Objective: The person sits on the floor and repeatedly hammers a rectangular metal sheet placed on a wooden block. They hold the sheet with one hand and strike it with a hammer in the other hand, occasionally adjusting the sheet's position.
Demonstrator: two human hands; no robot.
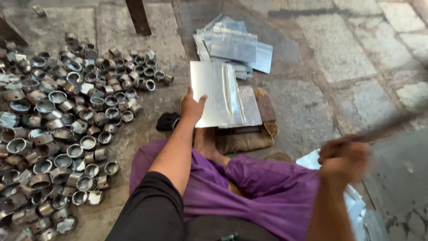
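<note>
The left hand (191,108) fingers grip the near-left edge of a shiny metal sheet (216,93), while the blurred right hand (343,160) fingers close around a dark tool (388,128).

No labels, signs or screens in view. Closest thing to packaging: a loose stack of flat, rectangular silvery-blue sheets or pouches (234,44) on the stone floor at far centre, edges fanned out unevenly. Can't tell if they're actual bags or plain metal sheet.
</note>
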